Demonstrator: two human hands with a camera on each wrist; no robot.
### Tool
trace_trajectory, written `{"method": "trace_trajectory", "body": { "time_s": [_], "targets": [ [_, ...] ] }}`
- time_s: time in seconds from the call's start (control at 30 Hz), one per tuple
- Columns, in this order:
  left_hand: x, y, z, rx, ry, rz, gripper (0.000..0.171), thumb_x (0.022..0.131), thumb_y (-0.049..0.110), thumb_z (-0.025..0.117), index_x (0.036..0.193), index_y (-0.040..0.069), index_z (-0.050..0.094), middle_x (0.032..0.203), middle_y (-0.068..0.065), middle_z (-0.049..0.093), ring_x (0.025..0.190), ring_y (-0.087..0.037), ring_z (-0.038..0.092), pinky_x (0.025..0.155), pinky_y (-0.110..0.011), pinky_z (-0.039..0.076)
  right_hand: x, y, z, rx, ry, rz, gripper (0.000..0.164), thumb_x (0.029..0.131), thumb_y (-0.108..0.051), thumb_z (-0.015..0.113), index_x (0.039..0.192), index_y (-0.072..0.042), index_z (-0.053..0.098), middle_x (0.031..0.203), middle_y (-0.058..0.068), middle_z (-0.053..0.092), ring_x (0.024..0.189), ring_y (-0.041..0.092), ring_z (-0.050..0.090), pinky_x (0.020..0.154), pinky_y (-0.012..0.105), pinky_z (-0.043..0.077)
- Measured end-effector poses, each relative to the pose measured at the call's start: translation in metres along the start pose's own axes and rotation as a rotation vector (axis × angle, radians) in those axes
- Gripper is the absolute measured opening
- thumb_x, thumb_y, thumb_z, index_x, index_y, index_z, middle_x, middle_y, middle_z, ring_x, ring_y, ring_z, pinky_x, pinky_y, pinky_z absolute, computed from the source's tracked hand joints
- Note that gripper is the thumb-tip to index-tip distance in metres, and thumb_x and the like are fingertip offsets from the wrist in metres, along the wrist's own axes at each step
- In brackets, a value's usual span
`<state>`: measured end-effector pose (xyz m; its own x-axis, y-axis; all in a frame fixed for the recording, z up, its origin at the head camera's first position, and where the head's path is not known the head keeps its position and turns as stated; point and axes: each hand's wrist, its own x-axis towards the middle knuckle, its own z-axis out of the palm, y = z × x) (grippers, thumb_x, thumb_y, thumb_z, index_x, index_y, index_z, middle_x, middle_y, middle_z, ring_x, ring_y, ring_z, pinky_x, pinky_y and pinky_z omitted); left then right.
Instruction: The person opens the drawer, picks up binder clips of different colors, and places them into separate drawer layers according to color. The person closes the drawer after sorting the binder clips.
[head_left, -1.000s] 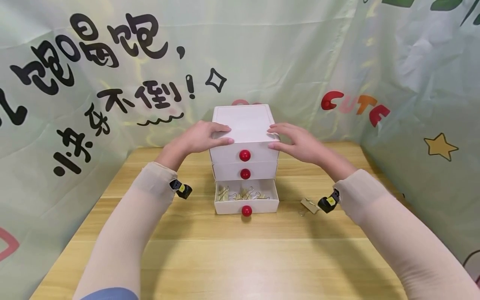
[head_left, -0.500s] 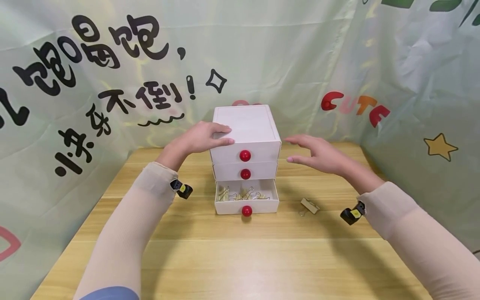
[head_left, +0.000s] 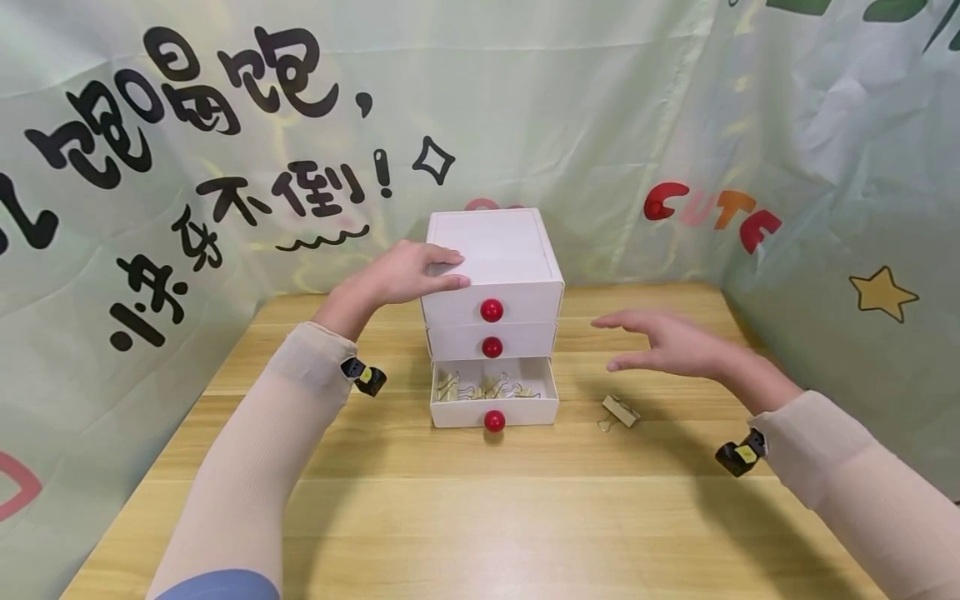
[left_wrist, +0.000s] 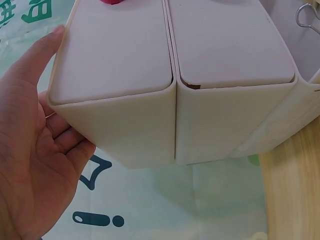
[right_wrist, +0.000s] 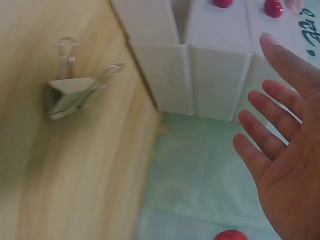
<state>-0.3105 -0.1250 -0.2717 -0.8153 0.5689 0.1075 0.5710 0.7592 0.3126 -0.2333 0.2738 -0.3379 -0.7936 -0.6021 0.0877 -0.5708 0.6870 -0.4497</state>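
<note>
A white three-drawer box (head_left: pixel 496 244) with red knobs stands on the wooden table. Its bottom drawer (head_left: pixel 493 414) is pulled out and holds several binder clips (head_left: pixel 491 387). My left hand (head_left: pixel 405 272) rests on the box's top at the left edge, fingers and thumb extended. In the left wrist view, the thumb (left_wrist: pixel 42 52) lies along the front top edge. To the right of the box, my right hand (head_left: pixel 675 343) is in the air with fingers spread, holding nothing. Below it, a loose pale binder clip (head_left: pixel 620 411) lies on the table, also seen in the right wrist view.
A light green printed cloth (head_left: pixel 570 108) hangs behind and at both sides of the table (head_left: pixel 480 517). The box's upper two drawers are closed. A small camera sits on each wrist.
My right hand has left the top right edge of the box and moved right and down, above the loose binder clip. My left hand has stayed on the box.
</note>
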Motion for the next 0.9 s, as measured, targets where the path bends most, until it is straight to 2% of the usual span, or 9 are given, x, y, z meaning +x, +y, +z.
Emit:
{"method": "trace_trajectory", "body": {
  "time_s": [0.27, 0.47, 0.7, 0.9],
  "targets": [
    [-0.001, -0.001, 0.0, -0.017, -0.002, -0.008, 0.07, 0.089, 0.064, 0.057, 0.14, 0.016, 0.056, 0.144, -0.002, 0.052, 0.134, -0.021, 0.044, 0.11, -0.04, 0.035, -0.014, 0.017, 0.025, 0.005, -0.087, 0.031, 0.067, 0.083, -0.036, 0.078, 0.14, -0.011, 0.053, 0.141, 0.01, 0.053, 0.126, 0.034, 0.05, 0.101, 0.057, 0.04],
    [-0.001, -0.003, 0.0, -0.026, -0.008, -0.005, 0.073, 0.088, 0.066, 0.057, 0.14, 0.016, 0.055, 0.144, -0.002, 0.051, 0.135, -0.02, 0.043, 0.11, -0.04, 0.035, -0.025, 0.027, 0.042, -0.018, -0.135, 0.057, 0.068, 0.081, -0.03, 0.081, 0.14, -0.014, 0.054, 0.14, 0.01, 0.053, 0.127, 0.035, 0.049, 0.1, 0.056, 0.041],
    [0.0, -0.002, 0.0, -0.022, -0.004, -0.009, 0.072, 0.088, 0.066, 0.057, 0.14, 0.017, 0.056, 0.144, -0.002, 0.051, 0.135, -0.019, 0.044, 0.11, -0.039, 0.035, -0.03, 0.037, 0.057, -0.025, -0.207, 0.023, 0.068, 0.08, -0.02, 0.081, 0.141, -0.009, 0.051, 0.141, 0.012, 0.052, 0.13, 0.037, 0.046, 0.104, 0.057, 0.037],
    [-0.001, -0.001, 0.0, -0.022, -0.001, -0.002, 0.071, 0.088, 0.066, 0.057, 0.14, 0.016, 0.056, 0.143, -0.002, 0.052, 0.134, -0.019, 0.044, 0.11, -0.039, 0.035, -0.031, 0.04, 0.069, -0.028, -0.224, 0.003, 0.065, 0.081, -0.015, 0.08, 0.139, -0.006, 0.052, 0.14, 0.012, 0.052, 0.13, 0.038, 0.046, 0.105, 0.057, 0.036]
  ]
}}
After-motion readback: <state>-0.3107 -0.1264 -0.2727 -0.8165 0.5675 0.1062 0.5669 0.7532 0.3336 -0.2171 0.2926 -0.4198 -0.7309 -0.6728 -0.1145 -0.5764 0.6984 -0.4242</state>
